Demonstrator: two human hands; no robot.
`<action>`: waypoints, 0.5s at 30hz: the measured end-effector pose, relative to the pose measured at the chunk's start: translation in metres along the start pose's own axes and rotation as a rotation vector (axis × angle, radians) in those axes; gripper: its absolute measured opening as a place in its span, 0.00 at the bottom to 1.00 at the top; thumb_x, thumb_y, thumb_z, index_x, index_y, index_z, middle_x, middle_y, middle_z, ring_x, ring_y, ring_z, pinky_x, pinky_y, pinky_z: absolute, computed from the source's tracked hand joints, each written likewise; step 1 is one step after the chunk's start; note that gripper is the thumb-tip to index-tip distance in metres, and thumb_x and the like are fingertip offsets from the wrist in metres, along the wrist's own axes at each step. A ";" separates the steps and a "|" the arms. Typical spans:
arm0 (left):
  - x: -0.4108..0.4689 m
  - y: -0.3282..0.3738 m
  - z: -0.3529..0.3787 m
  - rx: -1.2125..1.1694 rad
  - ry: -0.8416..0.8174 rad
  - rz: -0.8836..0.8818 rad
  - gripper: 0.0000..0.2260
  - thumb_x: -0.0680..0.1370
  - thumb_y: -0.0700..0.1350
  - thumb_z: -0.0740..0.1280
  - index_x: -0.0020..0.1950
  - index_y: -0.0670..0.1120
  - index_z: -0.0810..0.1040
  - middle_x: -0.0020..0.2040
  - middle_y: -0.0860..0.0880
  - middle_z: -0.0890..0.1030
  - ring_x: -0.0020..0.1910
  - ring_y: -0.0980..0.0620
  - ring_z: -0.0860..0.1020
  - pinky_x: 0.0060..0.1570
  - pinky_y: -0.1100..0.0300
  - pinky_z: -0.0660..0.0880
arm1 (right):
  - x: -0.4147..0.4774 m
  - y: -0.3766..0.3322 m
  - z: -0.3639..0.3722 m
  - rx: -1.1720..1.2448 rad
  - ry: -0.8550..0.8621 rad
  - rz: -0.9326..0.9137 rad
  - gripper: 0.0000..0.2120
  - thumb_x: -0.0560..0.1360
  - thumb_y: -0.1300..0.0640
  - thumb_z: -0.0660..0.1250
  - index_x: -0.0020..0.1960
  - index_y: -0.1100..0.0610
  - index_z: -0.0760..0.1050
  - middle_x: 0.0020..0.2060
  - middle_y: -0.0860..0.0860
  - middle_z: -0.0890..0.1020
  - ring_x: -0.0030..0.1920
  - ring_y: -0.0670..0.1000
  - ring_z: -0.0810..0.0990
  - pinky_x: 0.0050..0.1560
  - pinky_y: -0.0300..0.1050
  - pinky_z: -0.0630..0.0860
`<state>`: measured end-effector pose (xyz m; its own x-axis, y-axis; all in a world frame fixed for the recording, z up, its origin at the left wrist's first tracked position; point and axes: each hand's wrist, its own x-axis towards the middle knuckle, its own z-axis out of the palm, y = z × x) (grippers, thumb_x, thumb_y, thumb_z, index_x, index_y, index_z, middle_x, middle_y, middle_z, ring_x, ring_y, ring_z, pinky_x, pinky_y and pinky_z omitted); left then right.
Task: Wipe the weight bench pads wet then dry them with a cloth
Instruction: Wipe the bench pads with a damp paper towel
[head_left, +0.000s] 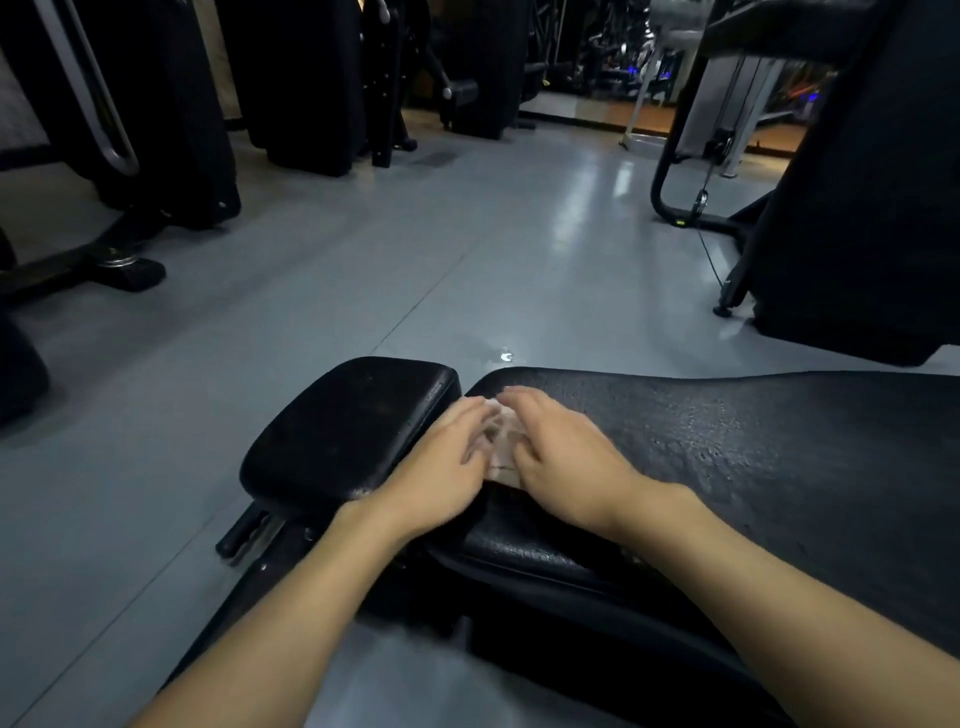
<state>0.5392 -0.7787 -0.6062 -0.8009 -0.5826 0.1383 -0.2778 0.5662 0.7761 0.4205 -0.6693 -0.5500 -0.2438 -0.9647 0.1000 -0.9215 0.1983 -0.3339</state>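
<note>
One camera only, up on the person's head, looking forward and down. Both forearms (291, 613) run in from the bottom edge, and the left hand (441, 457) and right hand (566, 452) sit close in, low centre, over the black bench pads (753, 447). Wide lens: beyond them the grey floor (467, 249) stretches off to dark machines (311, 78) along the top edge, well away.

Small pad (343, 431) near left: plain black, glossy. Long pad (753, 467) right: black, pebbled grain, pale specks all over. Cloth (501, 441) between them: whitish-pink, one brownish band at near edge. Floor (363, 260): flat blue-grey, white glare streaks far right. Far machines (301, 78): black. Bent tube (93, 88) far left: silver-grey. Far floor strip (639, 111): orange-brown. Tiny blue lights (665, 73) behind it.
</note>
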 end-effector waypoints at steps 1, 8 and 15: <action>-0.003 -0.003 -0.006 0.011 0.043 -0.009 0.19 0.81 0.38 0.58 0.71 0.51 0.69 0.69 0.57 0.69 0.64 0.68 0.69 0.66 0.67 0.66 | 0.012 -0.004 0.008 0.068 -0.053 -0.008 0.23 0.80 0.58 0.55 0.75 0.54 0.62 0.73 0.50 0.69 0.73 0.51 0.65 0.73 0.49 0.59; -0.001 -0.012 -0.025 0.078 0.074 -0.014 0.15 0.79 0.34 0.56 0.59 0.53 0.64 0.59 0.54 0.69 0.58 0.59 0.74 0.56 0.64 0.72 | 0.061 0.025 0.029 -0.387 -0.319 0.104 0.28 0.84 0.46 0.41 0.81 0.55 0.48 0.81 0.49 0.48 0.80 0.49 0.45 0.78 0.56 0.40; 0.003 -0.009 -0.019 0.197 0.062 0.040 0.11 0.78 0.36 0.60 0.55 0.50 0.66 0.53 0.53 0.72 0.53 0.53 0.73 0.54 0.51 0.74 | 0.084 0.030 0.035 -0.355 -0.242 0.225 0.29 0.83 0.45 0.43 0.79 0.58 0.52 0.80 0.54 0.50 0.80 0.52 0.46 0.77 0.59 0.45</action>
<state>0.5496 -0.7966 -0.6011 -0.7810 -0.5887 0.2086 -0.3498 0.6891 0.6347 0.3827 -0.7499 -0.5845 -0.4104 -0.8954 -0.1728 -0.9105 0.4130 0.0224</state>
